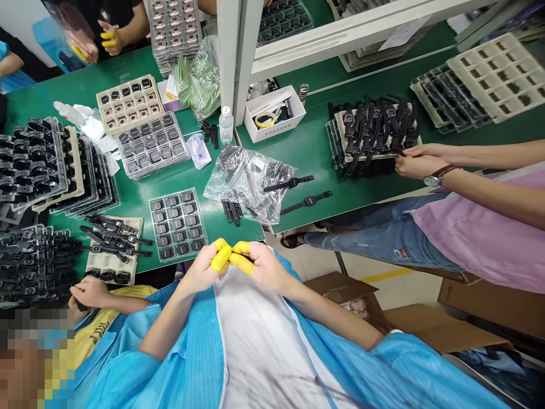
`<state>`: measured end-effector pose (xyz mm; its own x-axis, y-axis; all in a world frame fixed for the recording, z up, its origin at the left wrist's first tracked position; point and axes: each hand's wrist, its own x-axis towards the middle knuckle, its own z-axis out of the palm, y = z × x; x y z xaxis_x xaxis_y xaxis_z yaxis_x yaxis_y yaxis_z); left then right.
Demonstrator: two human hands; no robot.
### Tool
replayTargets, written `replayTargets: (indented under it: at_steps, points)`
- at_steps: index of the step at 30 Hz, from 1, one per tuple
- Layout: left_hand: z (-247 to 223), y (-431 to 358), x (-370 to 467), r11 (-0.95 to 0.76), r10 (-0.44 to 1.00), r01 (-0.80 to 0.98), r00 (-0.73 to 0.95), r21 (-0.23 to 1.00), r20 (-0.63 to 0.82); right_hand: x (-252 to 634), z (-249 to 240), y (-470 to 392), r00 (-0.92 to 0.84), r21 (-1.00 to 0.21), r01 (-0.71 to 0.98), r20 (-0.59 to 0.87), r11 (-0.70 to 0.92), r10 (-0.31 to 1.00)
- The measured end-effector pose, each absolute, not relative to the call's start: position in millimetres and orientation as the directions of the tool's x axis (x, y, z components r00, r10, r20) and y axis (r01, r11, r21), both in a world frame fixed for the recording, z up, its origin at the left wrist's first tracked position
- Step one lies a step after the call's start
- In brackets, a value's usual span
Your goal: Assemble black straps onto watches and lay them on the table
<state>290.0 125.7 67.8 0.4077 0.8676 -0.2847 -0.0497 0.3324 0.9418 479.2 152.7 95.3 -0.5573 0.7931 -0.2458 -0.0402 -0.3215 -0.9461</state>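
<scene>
My left hand [207,267] and my right hand [264,267] meet in front of my chest, with yellow finger cots on thumbs and forefingers. Both are closed in a pinch around a small dark piece, mostly hidden by the fingertips, so its kind cannot be made out. Just beyond my left hand lies a clear tray [177,225] of square black watch cases. Past my hands, a clear plastic bag [255,182] rests on the green table, holding black parts. Beside it lie a black watch strap [306,201] and another strap [293,183].
Stacked trays of black watches [29,165] stand at the left, near a co-worker's hand [91,292]. A white box [275,116] and a small bottle [226,126] sit by the frame post [238,62]. At right, another person's hands [419,162] touch a watch tray [374,130].
</scene>
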Motion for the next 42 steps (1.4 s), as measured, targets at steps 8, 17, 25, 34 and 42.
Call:
replayTargets:
  at_steps: [8,17,25,34,42]
  points:
    - [66.5,118.3,302.8,0.473,0.842,-0.327,0.441,0.818,-0.310,478.3,93.1,155.1,-0.641,-0.888,-0.182,-0.219,-0.423,0.736]
    - [82.9,137.1,286.2,0.024,0.945,0.303,0.305,0.953,-0.120,479.3,97.5,157.8,-0.555,-0.966,0.043,-0.236,-0.256,0.797]
    - [88.7,134.1,295.3,0.384,0.891,-0.106,0.302,0.917,-0.338,476.5,102.5,156.5,-0.604,-0.895,-0.130,-0.270,-0.426,0.750]
    - [127.5,139.7,314.4,0.675,0.738,-0.433,0.405,0.597,-0.540,487.8,99.0,157.1,-0.714,-0.776,-0.316,-0.185,-0.546,0.675]
    - [132.3,140.8,318.1,0.689,0.725,-0.458,0.447,0.562,-0.524,486.0,91.8,152.1,-0.695,-0.677,-0.428,-0.177,-0.598,0.697]
